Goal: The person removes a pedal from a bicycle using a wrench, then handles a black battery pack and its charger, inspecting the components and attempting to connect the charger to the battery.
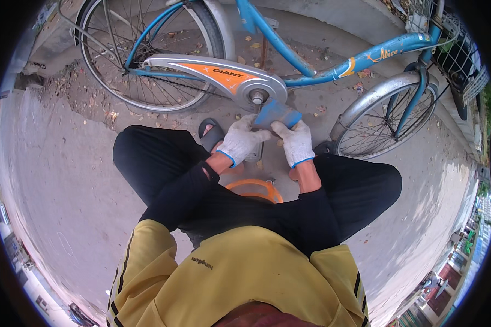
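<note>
My left hand (241,140) and my right hand (297,143) wear white knitted gloves with blue cuffs. Between them they pinch a small blue flat sheet (278,113) by its near edge; whether it is cloth, paper or plastic I cannot tell. The sheet is just in front of the crank bolt (257,97) of a blue bicycle (305,68). A silver chain guard (174,61) with an orange panel runs left from the crank. Below my left hand, a pedal (253,154) is partly hidden.
The rear wheel (147,103) stands at left, the front wheel (390,122) at right, with a wire basket (469,65) above it. A low concrete ledge (333,19) lies behind. An orange ring-shaped object (256,185) is between my legs. Dry leaves dot the pavement.
</note>
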{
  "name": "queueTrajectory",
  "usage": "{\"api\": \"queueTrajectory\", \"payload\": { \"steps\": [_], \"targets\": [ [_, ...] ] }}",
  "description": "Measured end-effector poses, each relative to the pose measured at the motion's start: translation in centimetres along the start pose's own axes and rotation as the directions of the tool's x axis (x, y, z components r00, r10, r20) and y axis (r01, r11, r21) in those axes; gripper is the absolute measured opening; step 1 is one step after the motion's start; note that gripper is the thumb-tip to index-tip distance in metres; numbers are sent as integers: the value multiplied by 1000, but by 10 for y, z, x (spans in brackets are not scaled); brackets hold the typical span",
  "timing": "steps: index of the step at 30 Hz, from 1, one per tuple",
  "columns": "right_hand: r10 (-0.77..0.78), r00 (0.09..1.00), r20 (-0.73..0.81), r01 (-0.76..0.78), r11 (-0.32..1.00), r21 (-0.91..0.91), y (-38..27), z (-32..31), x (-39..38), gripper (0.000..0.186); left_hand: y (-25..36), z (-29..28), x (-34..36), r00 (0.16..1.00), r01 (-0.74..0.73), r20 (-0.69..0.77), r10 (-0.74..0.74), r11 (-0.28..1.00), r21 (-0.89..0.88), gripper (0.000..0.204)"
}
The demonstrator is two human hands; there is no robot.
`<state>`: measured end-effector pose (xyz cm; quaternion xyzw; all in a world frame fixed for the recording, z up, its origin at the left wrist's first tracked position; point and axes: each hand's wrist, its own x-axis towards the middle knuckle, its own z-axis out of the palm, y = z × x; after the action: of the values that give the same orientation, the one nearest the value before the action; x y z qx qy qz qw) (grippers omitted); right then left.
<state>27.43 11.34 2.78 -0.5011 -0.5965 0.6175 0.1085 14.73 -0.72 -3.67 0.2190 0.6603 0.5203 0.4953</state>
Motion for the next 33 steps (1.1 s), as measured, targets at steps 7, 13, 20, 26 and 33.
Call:
{"api": "queueTrajectory", "payload": {
  "steps": [7,13,20,26,33],
  "targets": [
    [-364,855,369,478,280,-832,-2,-7,4,29,56,-20,-27,831,-459,87,549,590,665,52],
    [-370,898,237,437,695,-571,-26,-10,30,35,59,-31,-8,894,-297,-170,414,833,468,26],
    [-420,860,288,506,636,-583,-33,25,71,20,20,-32,31,836,-315,-440,328,943,105,20],
    [-652,670,354,668,322,-671,2,13,88,15,4,-18,36,865,-266,-410,288,957,112,14],
    [-587,755,293,597,430,-677,-16,20,80,15,3,-17,35,873,-173,-449,193,981,85,15]
  ]
}}
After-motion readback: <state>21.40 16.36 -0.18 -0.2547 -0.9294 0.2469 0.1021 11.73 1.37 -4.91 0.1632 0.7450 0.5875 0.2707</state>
